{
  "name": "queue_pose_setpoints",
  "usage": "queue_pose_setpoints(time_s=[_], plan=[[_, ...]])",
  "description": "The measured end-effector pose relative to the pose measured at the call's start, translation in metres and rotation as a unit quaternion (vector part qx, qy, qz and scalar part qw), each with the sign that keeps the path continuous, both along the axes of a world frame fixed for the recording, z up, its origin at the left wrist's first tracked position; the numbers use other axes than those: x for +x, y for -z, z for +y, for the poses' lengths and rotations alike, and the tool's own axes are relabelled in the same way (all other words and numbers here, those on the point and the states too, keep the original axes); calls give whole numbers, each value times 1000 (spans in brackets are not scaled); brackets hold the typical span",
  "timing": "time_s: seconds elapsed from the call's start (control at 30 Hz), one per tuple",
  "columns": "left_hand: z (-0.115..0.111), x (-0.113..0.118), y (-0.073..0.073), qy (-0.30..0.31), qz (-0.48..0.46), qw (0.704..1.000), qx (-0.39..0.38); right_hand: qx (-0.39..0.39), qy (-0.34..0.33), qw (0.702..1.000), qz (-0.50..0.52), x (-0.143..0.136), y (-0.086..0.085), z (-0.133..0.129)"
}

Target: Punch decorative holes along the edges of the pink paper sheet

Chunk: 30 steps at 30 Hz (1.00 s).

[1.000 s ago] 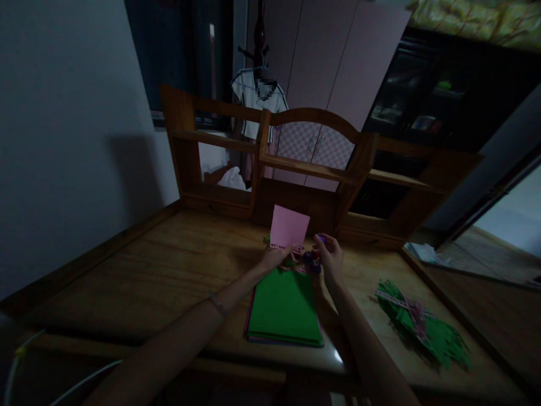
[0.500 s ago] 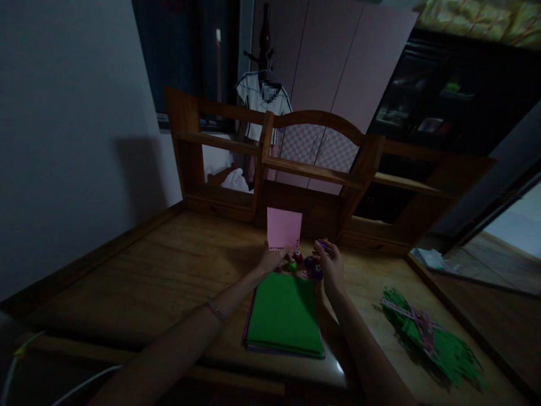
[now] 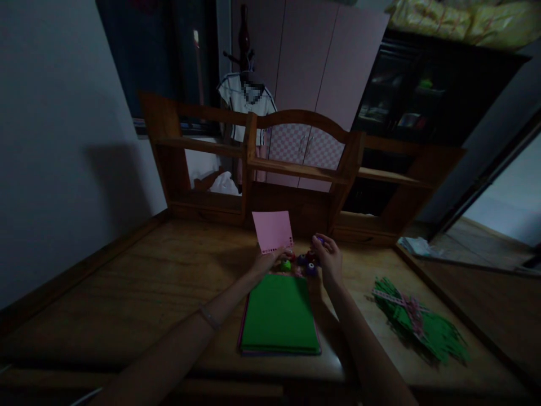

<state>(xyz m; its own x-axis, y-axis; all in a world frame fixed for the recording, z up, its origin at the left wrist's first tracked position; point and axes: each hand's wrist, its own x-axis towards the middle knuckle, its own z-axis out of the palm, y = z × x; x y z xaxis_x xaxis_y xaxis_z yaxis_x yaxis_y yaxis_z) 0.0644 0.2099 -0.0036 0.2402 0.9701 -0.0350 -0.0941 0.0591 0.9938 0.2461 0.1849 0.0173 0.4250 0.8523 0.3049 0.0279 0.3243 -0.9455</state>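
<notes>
A pink sheet of paper [image 3: 273,230] stands tilted up above the desk, with small cut-out shapes along its bottom edge and lower right side. My left hand [image 3: 267,261] grips it by the lower edge, fingers closed. My right hand [image 3: 331,258] is closed on a small purple paper punch [image 3: 320,239], partly covered by the fingers. Between my hands lie several more small punches, among them a green punch [image 3: 286,265] and a dark purple punch [image 3: 311,269]. A stack of green paper [image 3: 279,316] lies just in front of them, with other colours showing at its edges.
A bundle of shredded green paper strips [image 3: 416,321] with pink patterned pieces lies on the desk's right side. Along the back of the wooden desk [image 3: 127,287] stands a wooden shelf unit [image 3: 296,163]. A plastic packet [image 3: 416,246] lies beyond the right edge.
The pink paper has tilted, its top leaning left. My right hand still holds the purple punch, now slightly farther from the paper. The whole view has shifted a little.
</notes>
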Motion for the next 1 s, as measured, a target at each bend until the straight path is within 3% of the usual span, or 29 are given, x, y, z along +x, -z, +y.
queue_pose_setpoints(time_s=[0.13, 0.3, 0.63, 0.83, 1.0], plan=[[-5, -1, -3, 60, -62, 996, -28, -11, 14, 1000, -20, 4, 8, 7], [-2, 3, 1, 24, -133, 991, -21, -15, -10, 999, -32, -1, 13, 9], [0, 4, 8, 46, -121, 990, -56, 5, 0, 994, -114, -8, 6, 1], [2, 2, 11, 57, -126, 990, -17, 23, 35, 981, -189, -14, 2, -2], [-4, 3, 3, 65, -129, 989, -38, 20, 30, 976, -214, -17, 1, -5]])
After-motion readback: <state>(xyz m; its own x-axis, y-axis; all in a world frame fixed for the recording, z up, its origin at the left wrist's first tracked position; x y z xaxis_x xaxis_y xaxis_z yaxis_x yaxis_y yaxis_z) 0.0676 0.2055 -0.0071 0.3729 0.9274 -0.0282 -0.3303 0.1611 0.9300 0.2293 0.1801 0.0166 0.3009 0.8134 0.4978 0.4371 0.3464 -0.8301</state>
